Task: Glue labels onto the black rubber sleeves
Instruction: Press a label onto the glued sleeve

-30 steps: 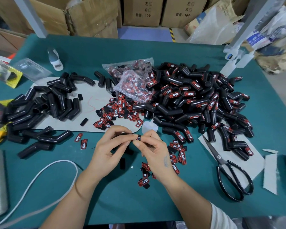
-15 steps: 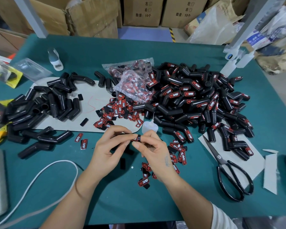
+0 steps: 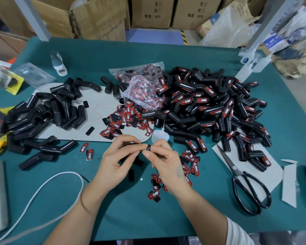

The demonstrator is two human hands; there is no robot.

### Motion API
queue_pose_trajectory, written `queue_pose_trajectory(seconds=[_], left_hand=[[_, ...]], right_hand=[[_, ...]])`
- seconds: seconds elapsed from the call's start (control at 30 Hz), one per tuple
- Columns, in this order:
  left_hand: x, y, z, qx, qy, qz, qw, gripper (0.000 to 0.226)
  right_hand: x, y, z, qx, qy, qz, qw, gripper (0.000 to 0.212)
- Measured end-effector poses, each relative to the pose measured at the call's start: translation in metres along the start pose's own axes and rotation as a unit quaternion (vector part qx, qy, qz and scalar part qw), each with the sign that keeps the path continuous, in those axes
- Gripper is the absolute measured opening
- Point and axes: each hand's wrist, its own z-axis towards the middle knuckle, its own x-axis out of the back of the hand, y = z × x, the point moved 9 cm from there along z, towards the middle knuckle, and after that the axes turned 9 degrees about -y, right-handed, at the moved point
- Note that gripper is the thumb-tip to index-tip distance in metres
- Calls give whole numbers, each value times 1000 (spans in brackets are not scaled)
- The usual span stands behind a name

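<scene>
Change since the earlier frame: little; both hands remain at the centre of the surface, and the small black piece between them has turned slightly so its red edge faces the left fingertips. Item held: one label, pinched jointly by left hand and right hand; each grip is clamped on it, fingers curled. Labelled rubber sleeves: large heap, 1 to 3 o'clock. Bare sleeves: smaller heap, 9 to 10 o'clock, partly on a pale card. Loose labels: scattered at 12 o'clock and at 4 o'clock of the hands; bag of labels beyond. Glue bottle: upright, just beside the right fingertips at 12 o'clock. Scissors: 3 o'clock. Hazards, as judged: the bottle may be knocked over by the right knuckles; glue may reach the fingertips and bond the label to skin; a small, curling label may slip and fall among the loose ones, or be set askew on a curved sleeve.
</scene>
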Motion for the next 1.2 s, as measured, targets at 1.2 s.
queue_pose_trajectory(seconds=[1.2], left_hand=[[7, -12, -3, 61, 43, -106, 992, 23]], right_hand=[[2, 2, 0, 19, 6, 6, 1000, 9]])
